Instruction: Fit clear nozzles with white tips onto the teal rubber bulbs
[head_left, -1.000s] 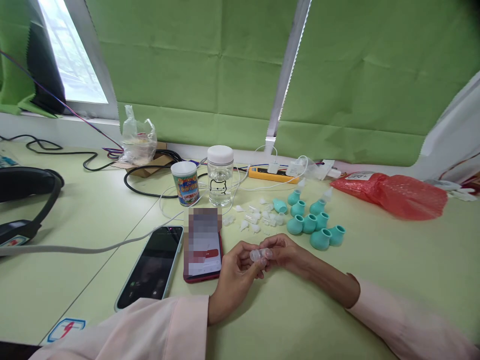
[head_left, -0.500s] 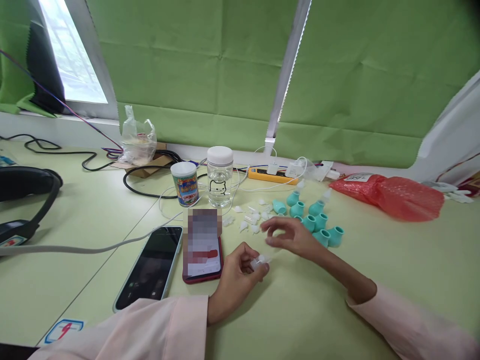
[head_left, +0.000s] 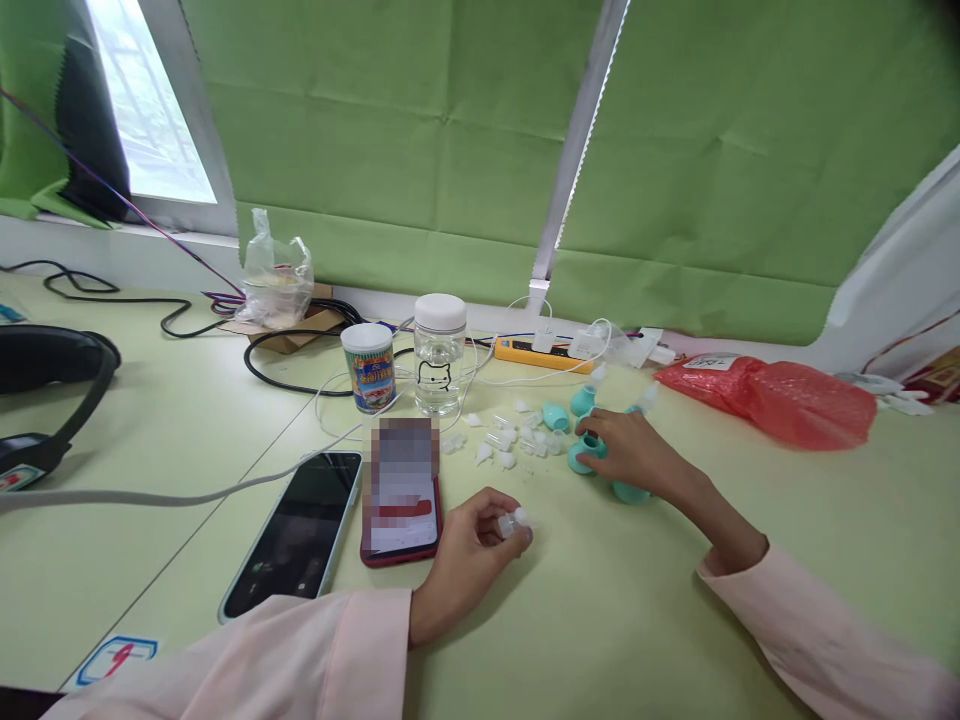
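Low over the table, my left hand (head_left: pixel 466 560) pinches a small translucent plastic nozzle piece (head_left: pixel 511 523) between thumb and fingers. To the right, my right hand (head_left: pixel 637 452) has its thumb and fingers around a teal squeeze bulb (head_left: pixel 579 459) with an open neck. More teal bulbs lie behind and under that hand, partly hidden, among them one on its side (head_left: pixel 555 417). A teal bulb at the back (head_left: pixel 583 400) carries a white pointed tip. Between the hands and the bottles lie several loose clear tubes (head_left: pixel 501 438) and white tips (head_left: pixel 484 454).
Left of my left hand lie a red-cased phone (head_left: pixel 401 500) and a dark-screened phone (head_left: pixel 300 535). Behind them stand a printed cup (head_left: pixel 370 368) and a clear bottle (head_left: pixel 439 355). A yellow power strip (head_left: pixel 510 350), cables, a red plastic bag (head_left: pixel 806 400) and a black headset (head_left: pixel 97 390) surround the area.
My right hand has moved right from beside the loose clear pieces to the teal bulbs and closed around one. My left hand keeps its pinch on the plastic piece, nearly unmoved.
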